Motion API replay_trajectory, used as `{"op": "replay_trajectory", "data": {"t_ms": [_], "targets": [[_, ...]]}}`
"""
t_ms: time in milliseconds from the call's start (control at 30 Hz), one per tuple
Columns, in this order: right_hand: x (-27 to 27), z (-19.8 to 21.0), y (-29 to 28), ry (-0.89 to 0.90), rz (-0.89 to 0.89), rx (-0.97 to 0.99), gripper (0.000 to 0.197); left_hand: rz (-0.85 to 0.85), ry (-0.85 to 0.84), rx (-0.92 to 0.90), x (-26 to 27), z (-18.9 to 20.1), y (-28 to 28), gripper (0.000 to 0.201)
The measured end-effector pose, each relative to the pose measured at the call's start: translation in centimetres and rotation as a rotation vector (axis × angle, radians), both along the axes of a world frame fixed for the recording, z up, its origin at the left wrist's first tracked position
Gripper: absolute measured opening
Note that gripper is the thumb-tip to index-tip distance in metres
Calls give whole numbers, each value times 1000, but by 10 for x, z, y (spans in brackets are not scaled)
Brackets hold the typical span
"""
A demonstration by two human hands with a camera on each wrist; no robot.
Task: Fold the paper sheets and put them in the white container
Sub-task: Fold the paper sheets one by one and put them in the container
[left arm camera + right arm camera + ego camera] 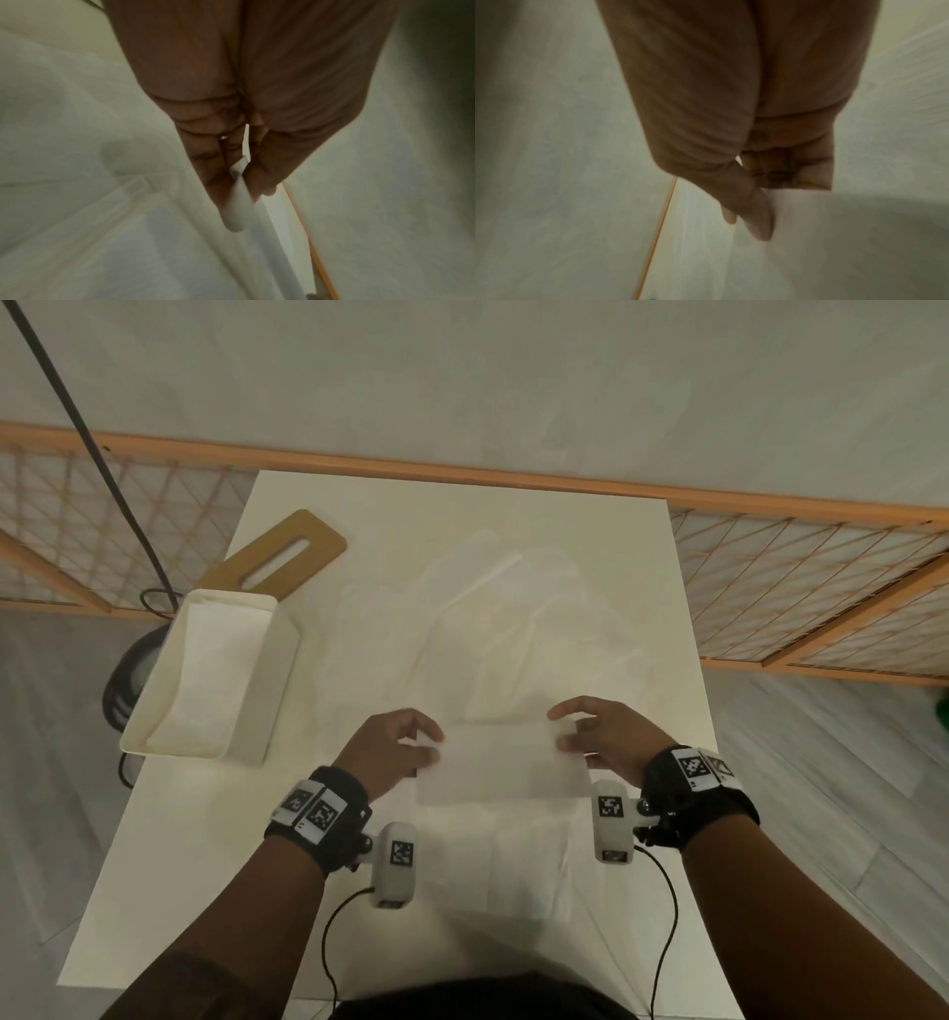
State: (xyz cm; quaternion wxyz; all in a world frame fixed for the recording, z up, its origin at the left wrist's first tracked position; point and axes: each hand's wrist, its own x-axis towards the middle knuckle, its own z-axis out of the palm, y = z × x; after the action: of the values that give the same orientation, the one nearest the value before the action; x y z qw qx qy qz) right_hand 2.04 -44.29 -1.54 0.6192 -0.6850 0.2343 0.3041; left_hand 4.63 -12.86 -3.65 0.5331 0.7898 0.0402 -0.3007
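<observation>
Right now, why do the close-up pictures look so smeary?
Both wrist views are dim and motion-blurred: the left hand and right hand fill them, pinching the paper sheet. The head view is sharper, though white paper fades into the white table.

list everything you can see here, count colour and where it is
paper sheet in hand: one, white, held above the table's near middle, pinched at both short ends
loose paper sheets: a pile, count unclear, white, table centre and far right
white container: one, white, table's left edge, with white paper inside
wooden board: one, tan, slotted, behind the container
table: one, white
screen frame: one, orange with lattice panels, beyond the table
cable: one, black, far left, leading down to a dark object on the floor
wrist bands with marker tags and cameras: two, black and white, one on each wrist
hands: left hand pinches the sheet's left end, right hand pinches its right end
</observation>
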Motion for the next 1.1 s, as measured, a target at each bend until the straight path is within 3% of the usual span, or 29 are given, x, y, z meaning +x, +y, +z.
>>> {"op": "replay_trajectory", "data": {"t_ms": [233,767,967,1100], "targets": [[-16,-38,7,-48,113,-442,37,-167,-123,309,-38,-18,-14,16],[-12,-50,20,-131,102,-622,30,-107,-205,355,-39,-31,-15,19],[-2,-49,28,-109,228,-791,39,-227,-233,453,-42,-39,-14,19],[24,-31,62,-236,244,-787,27,-251,-330,507,-47,-38,-16,15]]}}
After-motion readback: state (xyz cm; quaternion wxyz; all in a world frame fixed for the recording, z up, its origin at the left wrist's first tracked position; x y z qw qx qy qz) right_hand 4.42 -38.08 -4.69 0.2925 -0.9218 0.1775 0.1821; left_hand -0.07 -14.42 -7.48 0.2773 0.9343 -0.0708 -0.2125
